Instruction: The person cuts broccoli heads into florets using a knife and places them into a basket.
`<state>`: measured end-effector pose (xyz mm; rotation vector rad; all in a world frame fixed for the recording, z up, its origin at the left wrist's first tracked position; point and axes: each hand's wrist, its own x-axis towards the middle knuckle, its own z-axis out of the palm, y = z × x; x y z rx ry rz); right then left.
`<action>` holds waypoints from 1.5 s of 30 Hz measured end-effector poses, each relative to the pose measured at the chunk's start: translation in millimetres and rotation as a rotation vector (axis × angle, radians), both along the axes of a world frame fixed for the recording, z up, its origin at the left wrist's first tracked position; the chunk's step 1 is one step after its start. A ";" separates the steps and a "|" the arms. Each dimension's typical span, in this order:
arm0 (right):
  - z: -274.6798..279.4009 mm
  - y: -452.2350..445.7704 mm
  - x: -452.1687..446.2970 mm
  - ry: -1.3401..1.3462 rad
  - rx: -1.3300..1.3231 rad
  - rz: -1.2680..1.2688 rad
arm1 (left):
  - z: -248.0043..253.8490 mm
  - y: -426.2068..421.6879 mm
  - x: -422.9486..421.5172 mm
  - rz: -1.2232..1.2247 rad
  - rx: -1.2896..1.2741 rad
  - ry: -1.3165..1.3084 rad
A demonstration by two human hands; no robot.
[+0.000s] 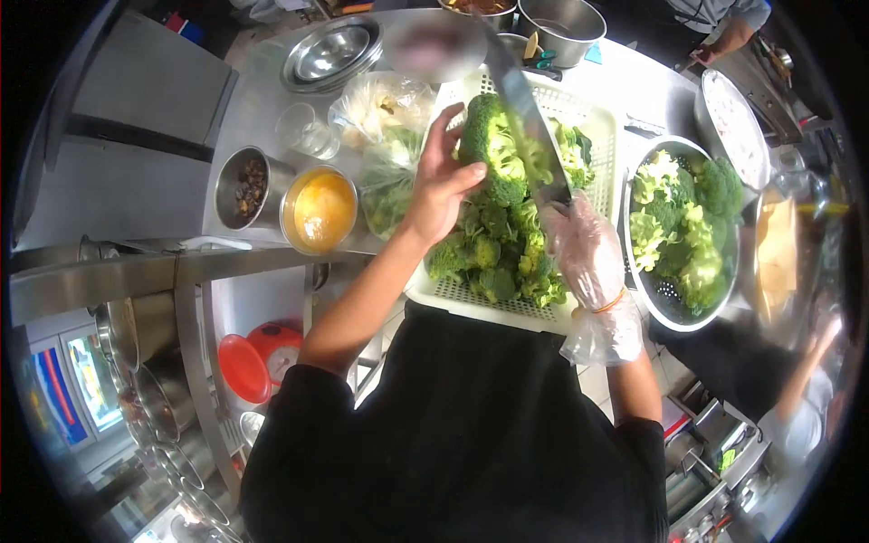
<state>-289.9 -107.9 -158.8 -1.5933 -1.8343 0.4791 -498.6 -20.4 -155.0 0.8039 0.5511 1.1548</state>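
My bare left hand [444, 185] grips a large head of broccoli [489, 136] from its left side, thumb across the front. In my right hand [587, 249], which wears a clear plastic glove with a band at the wrist, is a long wide-bladed knife [529, 113]. Its blade points up and away from me, beside the cut side of the broccoli, and bits of green cling to it. I cannot tell whether the edge touches the head. Below both hands, a white perforated basket [605, 136] holds many cut broccoli florets [493, 262].
Right of the basket stands an oval colander [688, 324] of broccoli. To the left are bagged vegetables [385, 100], a pot of yellow liquid [319, 213], a pot of dark pieces [244, 185] and stacked steel bowls [330, 54]. Other people stand at upper right [724, 36] and lower right [801, 416].
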 end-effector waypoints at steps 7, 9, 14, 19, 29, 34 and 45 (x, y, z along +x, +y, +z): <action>62.9 -16.3 -9.5 0.758 -0.374 -0.236 | -14.2 5.5 10.8 0.280 0.214 0.074; 63.2 -18.5 -20.7 0.804 -0.336 -0.268 | -13.8 1.2 18.2 0.295 0.212 0.068; 20.8 -2.0 -39.1 0.498 -0.136 -0.207 | -4.3 -13.1 42.2 0.431 0.181 0.011; 15.8 7.0 -11.5 0.540 -0.084 -0.385 | -5.1 -9.7 25.4 0.385 0.112 -0.132; 71.7 -22.6 -32.2 0.139 0.121 -0.107 | -33.9 14.0 -11.6 -0.272 -0.254 -0.682; 75.8 -31.8 -40.8 0.083 0.310 -0.057 | -22.9 2.4 11.1 -0.272 -0.212 -0.979; 84.6 -16.0 -30.3 0.951 -0.675 0.056 | -34.9 0.8 -2.4 -0.150 -0.338 -0.855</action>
